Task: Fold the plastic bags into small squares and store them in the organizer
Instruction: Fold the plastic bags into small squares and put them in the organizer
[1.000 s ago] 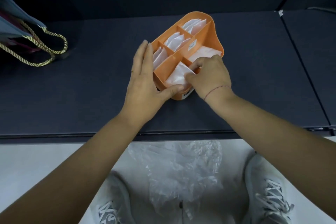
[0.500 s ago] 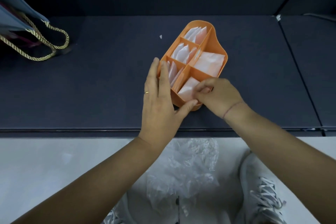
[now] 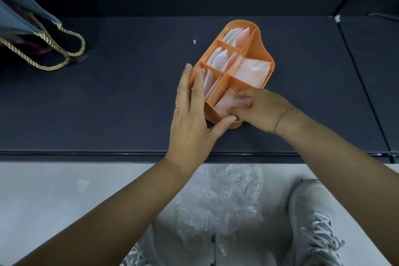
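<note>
Right grip (image 3: 261, 110) pressing a folded bag (image 3: 226, 101) into the orange organizer (image 3: 257, 47)

The smooth, round-edged plastic organizer is sitting mid-table (image 3: 129, 93), its divided compartments holding crisp, translucent white folds. Curled right-grip fingers are pinching the folded bag in the near right compartment, while the left grip (image 3: 190, 114), fingers straight, is bracing the left wall.

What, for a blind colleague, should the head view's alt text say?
A person's right hand presses a folded plastic bag into the near compartment of an orange organizer on a dark table, while the left hand steadies its side.
</note>
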The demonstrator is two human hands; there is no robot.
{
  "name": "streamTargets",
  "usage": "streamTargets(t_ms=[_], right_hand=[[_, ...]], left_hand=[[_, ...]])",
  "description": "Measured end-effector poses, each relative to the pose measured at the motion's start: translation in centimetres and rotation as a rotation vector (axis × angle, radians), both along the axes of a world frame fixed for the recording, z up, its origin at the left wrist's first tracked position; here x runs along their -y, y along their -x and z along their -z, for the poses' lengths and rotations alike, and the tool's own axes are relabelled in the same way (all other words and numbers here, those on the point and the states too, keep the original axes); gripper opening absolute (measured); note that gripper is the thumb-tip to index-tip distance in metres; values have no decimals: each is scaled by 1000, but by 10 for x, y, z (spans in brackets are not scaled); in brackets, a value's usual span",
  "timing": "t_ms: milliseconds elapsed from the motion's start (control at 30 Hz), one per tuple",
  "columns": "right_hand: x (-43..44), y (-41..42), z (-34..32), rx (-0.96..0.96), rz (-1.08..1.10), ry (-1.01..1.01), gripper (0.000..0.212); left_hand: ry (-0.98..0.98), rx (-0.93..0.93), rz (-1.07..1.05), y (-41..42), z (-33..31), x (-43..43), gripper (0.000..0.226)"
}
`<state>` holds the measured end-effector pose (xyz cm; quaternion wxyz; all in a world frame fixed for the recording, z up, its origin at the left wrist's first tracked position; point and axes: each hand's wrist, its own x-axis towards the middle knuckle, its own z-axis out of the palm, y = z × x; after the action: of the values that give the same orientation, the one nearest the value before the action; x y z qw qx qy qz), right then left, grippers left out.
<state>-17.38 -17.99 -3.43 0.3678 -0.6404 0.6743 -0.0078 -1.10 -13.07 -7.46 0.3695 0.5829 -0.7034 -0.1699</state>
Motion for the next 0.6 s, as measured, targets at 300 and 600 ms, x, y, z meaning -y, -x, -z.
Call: streamTargets(t_ms=[300, 600], right_hand=[[-22, 12, 11, 131, -8, 265, 57], [-43, -6, 32, 414, -104, 601, 45]], left_hand=[[-2, 11, 87, -25, -2, 21, 75], [293, 585, 206, -25, 23, 48, 53]])
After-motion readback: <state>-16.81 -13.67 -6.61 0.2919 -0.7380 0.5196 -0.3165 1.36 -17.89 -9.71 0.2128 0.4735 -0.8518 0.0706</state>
